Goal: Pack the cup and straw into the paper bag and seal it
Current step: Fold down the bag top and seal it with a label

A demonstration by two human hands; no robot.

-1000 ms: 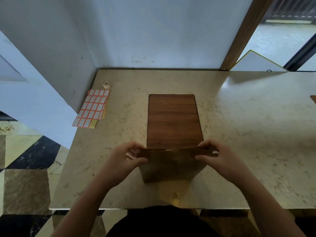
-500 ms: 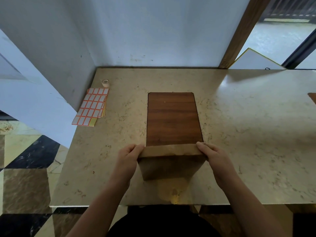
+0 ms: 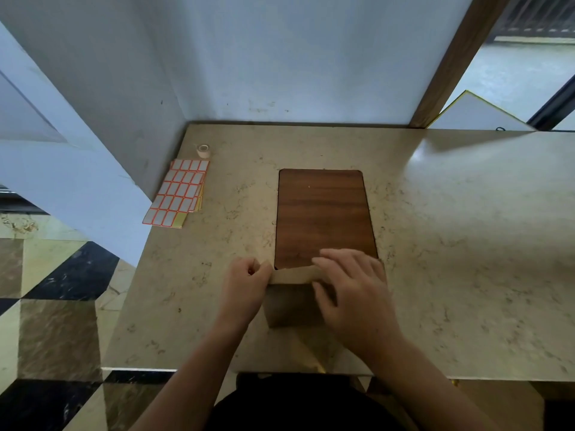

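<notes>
Head view, folding stage. Left hand (image 3: pixel 245 283) is curled, pinching the left end of the folded-over top of the paper bag (image 3: pixel 294 301); right hand (image 3: pixel 354 290) lies flat with fingers spread, pressing on the fold's right portion and covering much of the bag's front. The bag stands between the hands on the table (image 3: pixel 451 244), near its front edge. Cup and straw are not visible; presumably they sit inside the bag, though this cannot be confirmed. Just beyond the fingertips lies a wooden board (image 3: pixel 323 216). Well beyond the left hand, toward the wall, lie a sheet of labels (image 3: pixel 179 194) and a small tape roll (image 3: pixel 203 149). Risks, as judged: the fold probably springs open if either hand lifts to fetch a label, since nothing yet fixes it; heavy downward pressure from the flat hand may crush the bag or its contents; uneven creasing may leave the flap skewed, so a label bonds poorly.
</notes>
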